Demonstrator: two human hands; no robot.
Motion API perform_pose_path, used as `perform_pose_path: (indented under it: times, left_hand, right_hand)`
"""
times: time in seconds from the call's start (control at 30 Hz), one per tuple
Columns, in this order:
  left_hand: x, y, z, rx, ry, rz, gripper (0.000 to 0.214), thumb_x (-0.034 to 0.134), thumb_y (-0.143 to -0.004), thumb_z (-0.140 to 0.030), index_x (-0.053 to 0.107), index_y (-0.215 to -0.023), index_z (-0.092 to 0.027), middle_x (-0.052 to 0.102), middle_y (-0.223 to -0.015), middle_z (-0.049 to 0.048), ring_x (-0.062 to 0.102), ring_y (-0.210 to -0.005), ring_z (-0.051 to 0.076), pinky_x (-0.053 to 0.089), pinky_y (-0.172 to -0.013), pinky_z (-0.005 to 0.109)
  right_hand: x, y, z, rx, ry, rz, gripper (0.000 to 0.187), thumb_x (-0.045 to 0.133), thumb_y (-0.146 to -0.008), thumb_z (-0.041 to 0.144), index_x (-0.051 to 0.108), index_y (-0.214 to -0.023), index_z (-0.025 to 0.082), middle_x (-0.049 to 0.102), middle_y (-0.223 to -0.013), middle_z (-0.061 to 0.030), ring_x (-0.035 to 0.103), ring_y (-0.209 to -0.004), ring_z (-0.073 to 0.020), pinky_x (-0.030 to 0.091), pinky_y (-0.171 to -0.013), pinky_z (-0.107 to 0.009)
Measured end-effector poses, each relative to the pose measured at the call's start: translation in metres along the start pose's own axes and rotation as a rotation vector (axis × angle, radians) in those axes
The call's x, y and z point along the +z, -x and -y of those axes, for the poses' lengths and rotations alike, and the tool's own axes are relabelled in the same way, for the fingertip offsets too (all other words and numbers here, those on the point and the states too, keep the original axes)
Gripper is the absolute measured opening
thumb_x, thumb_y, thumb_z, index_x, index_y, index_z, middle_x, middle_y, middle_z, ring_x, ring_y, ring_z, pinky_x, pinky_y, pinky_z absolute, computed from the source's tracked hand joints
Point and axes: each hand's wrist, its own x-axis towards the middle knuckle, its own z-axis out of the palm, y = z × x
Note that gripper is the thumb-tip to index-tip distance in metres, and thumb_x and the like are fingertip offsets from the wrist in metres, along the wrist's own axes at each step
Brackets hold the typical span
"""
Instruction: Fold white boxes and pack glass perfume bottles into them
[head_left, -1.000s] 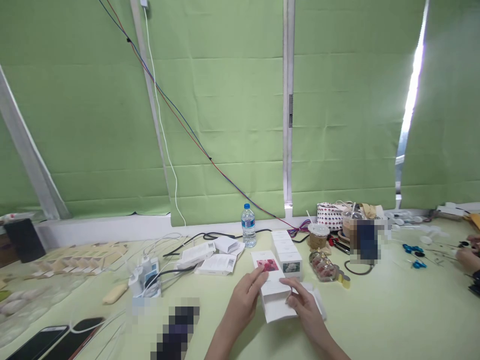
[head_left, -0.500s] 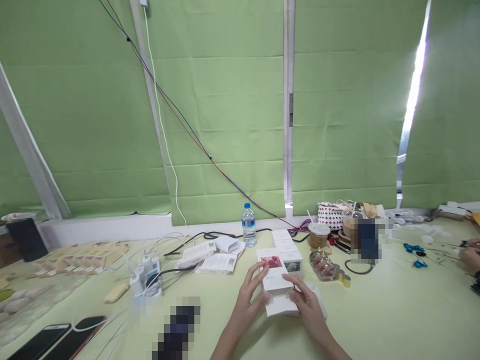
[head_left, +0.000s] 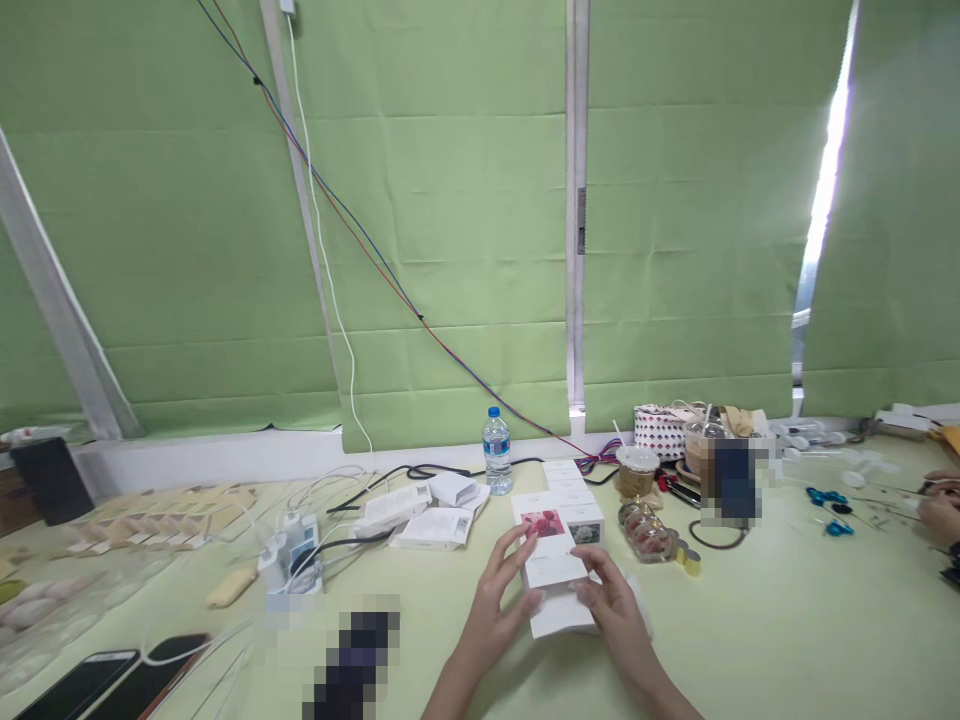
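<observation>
A small white cardboard box (head_left: 551, 560) printed with a red flower picture lies in front of me, its near end open with a flap (head_left: 559, 612) sticking out toward me. My left hand (head_left: 504, 595) grips the box's left side, fingertips on the top near the picture and thumb by the open end. On the right edge, my right hand (head_left: 611, 610) has its index finger on the top and its thumb at the flap. Directly behind stand more white boxes (head_left: 568, 485) in a row, one with a grey flower picture.
A water bottle (head_left: 496, 455) stands behind the boxes. Flattened white cartons (head_left: 433, 525) and a power strip (head_left: 296, 555) with cables lie left. Right are an iced drink cup (head_left: 637, 470), round clear containers (head_left: 645, 530), blue scissors (head_left: 831, 510) and another person's hand (head_left: 939, 515).
My right index finger has lifted slightly and shifted right along the box's edge. Both hands otherwise stay on the box, which has barely moved.
</observation>
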Motion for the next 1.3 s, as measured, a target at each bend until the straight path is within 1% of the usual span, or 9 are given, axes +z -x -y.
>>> perform_pose_path:
  times: [0.17,0.37,0.47,0.57,0.67,0.8,1.03,1.2,1.3]
  left_hand:
    - [0.001,0.0,0.001,-0.006,0.055,-0.002,0.052,0.043,-0.092,-0.05,0.042,-0.139,-0.028,0.036,-0.148,0.0115,0.038,-0.135,0.031,0.043,-0.105,0.049]
    - [0.002,0.0,0.003,0.0,0.086,-0.025,0.051,0.041,-0.093,-0.05,0.042,-0.139,-0.028,0.037,-0.148,0.0119,0.039,-0.135,0.032,0.046,-0.101,0.049]
    - [0.001,0.0,0.005,0.004,0.07,-0.044,0.052,0.04,-0.093,-0.052,0.043,-0.139,-0.027,0.037,-0.148,0.0125,0.04,-0.134,0.032,0.046,-0.101,0.049]
    - [0.001,0.001,0.007,0.009,0.067,-0.06,0.052,0.039,-0.093,-0.052,0.043,-0.139,-0.027,0.037,-0.148,0.0128,0.04,-0.134,0.033,0.046,-0.1,0.05]
    - [0.0,0.001,0.008,0.002,0.084,-0.067,0.052,0.039,-0.093,-0.051,0.042,-0.139,-0.027,0.037,-0.148,0.0127,0.039,-0.134,0.033,0.046,-0.1,0.051]
    - [-0.001,0.001,0.006,0.008,0.106,-0.068,0.051,0.039,-0.093,-0.051,0.043,-0.139,-0.028,0.037,-0.148,0.0121,0.039,-0.134,0.034,0.045,-0.1,0.052]
    - [-0.001,0.001,0.002,0.027,0.048,-0.046,0.053,0.039,-0.092,-0.053,0.043,-0.138,-0.027,0.037,-0.148,0.0126,0.038,-0.135,0.033,0.044,-0.101,0.052]
    - [-0.001,0.001,0.0,0.043,0.054,-0.017,0.053,0.038,-0.093,-0.053,0.043,-0.138,-0.027,0.035,-0.148,0.0121,0.036,-0.136,0.032,0.04,-0.106,0.052]
    - [-0.001,0.002,-0.001,0.036,0.071,0.001,0.051,0.037,-0.094,-0.052,0.043,-0.139,-0.028,0.032,-0.149,0.0116,0.036,-0.136,0.032,0.039,-0.107,0.051]
  right_hand:
    - [-0.003,0.0,-0.002,0.017,0.022,0.012,0.039,0.073,-0.072,0.048,0.064,-0.103,0.025,0.064,-0.097,-0.005,0.059,-0.076,-0.0215,0.049,-0.063,-0.029]
    - [-0.001,0.001,-0.003,-0.003,0.0,0.031,0.044,0.069,-0.074,0.053,0.063,-0.11,0.028,0.065,-0.095,-0.0044,0.06,-0.075,-0.021,0.049,-0.066,-0.029]
    - [0.005,0.003,-0.002,-0.035,-0.068,0.072,0.058,0.07,-0.069,0.061,0.061,-0.116,0.028,0.066,-0.101,-0.0062,0.062,-0.086,-0.0247,0.05,-0.074,-0.033]
    - [0.011,0.005,-0.002,-0.068,-0.143,0.131,0.082,0.075,-0.054,0.069,0.057,-0.123,0.028,0.066,-0.107,-0.0098,0.062,-0.097,-0.0295,0.049,-0.082,-0.038]
    - [0.014,0.005,-0.004,-0.05,-0.151,0.142,0.092,0.081,-0.048,0.065,0.053,-0.126,0.026,0.067,-0.105,-0.0117,0.062,-0.1,-0.0318,0.048,-0.085,-0.041]
    - [0.013,0.005,-0.005,-0.036,-0.115,0.1,0.078,0.082,-0.055,0.054,0.055,-0.123,0.026,0.067,-0.106,-0.0111,0.063,-0.099,-0.0295,0.049,-0.083,-0.04]
    - [0.012,0.005,-0.003,-0.045,-0.087,0.037,0.057,0.08,-0.061,0.05,0.06,-0.109,0.026,0.066,-0.095,-0.0061,0.062,-0.08,-0.0215,0.051,-0.064,-0.031]
    - [0.012,0.004,-0.002,-0.076,-0.055,0.001,0.043,0.078,-0.066,0.048,0.062,-0.101,0.028,0.063,-0.091,-0.0033,0.06,-0.08,-0.0208,0.05,-0.063,-0.03]
    - [0.012,0.004,-0.002,-0.084,-0.053,-0.01,0.041,0.077,-0.067,0.048,0.062,-0.1,0.028,0.061,-0.092,-0.0028,0.06,-0.08,-0.0202,0.051,-0.065,-0.031]
